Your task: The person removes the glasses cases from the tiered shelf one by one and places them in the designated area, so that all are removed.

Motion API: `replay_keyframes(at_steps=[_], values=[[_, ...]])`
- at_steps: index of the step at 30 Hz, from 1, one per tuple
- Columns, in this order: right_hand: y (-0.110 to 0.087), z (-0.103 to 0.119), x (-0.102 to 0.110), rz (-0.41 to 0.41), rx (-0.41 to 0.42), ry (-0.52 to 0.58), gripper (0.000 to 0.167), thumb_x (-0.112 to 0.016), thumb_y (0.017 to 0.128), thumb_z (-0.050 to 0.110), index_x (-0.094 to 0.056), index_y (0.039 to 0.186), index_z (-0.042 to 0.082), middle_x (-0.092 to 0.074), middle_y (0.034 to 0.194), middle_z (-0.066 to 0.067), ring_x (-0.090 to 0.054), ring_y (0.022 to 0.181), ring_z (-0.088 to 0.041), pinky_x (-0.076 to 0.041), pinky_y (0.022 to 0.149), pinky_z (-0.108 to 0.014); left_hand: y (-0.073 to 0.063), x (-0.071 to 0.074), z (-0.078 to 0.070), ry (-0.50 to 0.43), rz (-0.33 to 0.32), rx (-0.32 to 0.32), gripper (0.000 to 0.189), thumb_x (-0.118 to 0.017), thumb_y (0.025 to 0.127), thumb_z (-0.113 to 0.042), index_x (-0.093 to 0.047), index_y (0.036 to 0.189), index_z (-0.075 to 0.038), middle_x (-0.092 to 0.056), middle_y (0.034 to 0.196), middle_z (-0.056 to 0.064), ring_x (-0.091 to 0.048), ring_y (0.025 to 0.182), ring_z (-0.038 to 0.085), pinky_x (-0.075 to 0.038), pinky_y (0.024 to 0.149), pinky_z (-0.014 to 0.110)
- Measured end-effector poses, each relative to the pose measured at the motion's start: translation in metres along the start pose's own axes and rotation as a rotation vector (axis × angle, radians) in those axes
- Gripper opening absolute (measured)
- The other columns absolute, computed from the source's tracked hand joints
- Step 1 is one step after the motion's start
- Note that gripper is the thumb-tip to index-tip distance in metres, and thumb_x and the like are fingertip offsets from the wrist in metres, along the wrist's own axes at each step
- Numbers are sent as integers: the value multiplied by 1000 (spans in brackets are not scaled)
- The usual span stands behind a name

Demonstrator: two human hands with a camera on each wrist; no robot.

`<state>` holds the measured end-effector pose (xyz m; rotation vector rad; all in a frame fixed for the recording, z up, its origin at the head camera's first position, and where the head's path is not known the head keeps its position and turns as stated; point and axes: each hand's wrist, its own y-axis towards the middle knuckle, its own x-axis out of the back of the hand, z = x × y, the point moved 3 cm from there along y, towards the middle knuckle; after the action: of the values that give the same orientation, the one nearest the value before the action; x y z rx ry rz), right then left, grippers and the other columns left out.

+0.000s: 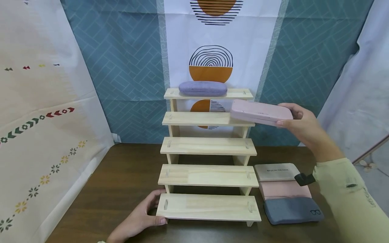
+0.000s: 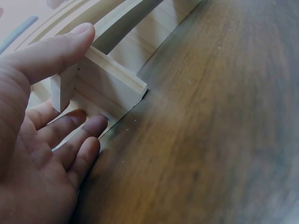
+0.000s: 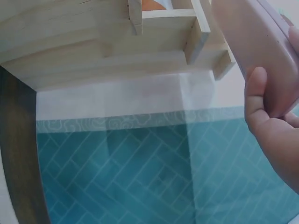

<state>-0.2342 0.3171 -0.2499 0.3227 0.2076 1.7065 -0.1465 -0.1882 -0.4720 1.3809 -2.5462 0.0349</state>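
A pale wooden tiered stand rises in steps in the middle of the table. My left hand grips the left end of its lowest step, thumb at the front edge and fingers behind; the left wrist view shows the thumb over the wood. My right hand pinches the right end of a pink glasses case. The case's left end overlaps the second step from the top in the head view. On the top step lies a purple glasses case.
Right of the stand, a grey case, a pink case and a blue case with a glasses print lie in a column on the dark wooden table. A patterned cloth hangs behind, with pale cloths at both sides.
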Motion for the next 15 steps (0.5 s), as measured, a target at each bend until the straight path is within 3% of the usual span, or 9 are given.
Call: replay_keyframes(at_steps=[5, 15], values=[[-10, -6, 16, 68, 109, 280, 46, -48, 94, -21, -51, 137, -2, -47, 132, -13, -49, 115, -23, -53, 89, -29, 1, 0, -1, 8, -2, 7, 75, -80, 86, -6, -38, 149, -8, -55, 124, 20, -57, 109, 29, -49, 86, 32], [-26, -18, 40, 51, 129, 365, 47, -46, 94, -22, -50, 137, -4, -46, 136, -13, -51, 115, -23, -53, 89, -32, 1, 0, 2, 19, -10, 32, 75, -80, 86, -7, -38, 148, -9, -55, 125, 19, -57, 110, 29, -49, 86, 32]])
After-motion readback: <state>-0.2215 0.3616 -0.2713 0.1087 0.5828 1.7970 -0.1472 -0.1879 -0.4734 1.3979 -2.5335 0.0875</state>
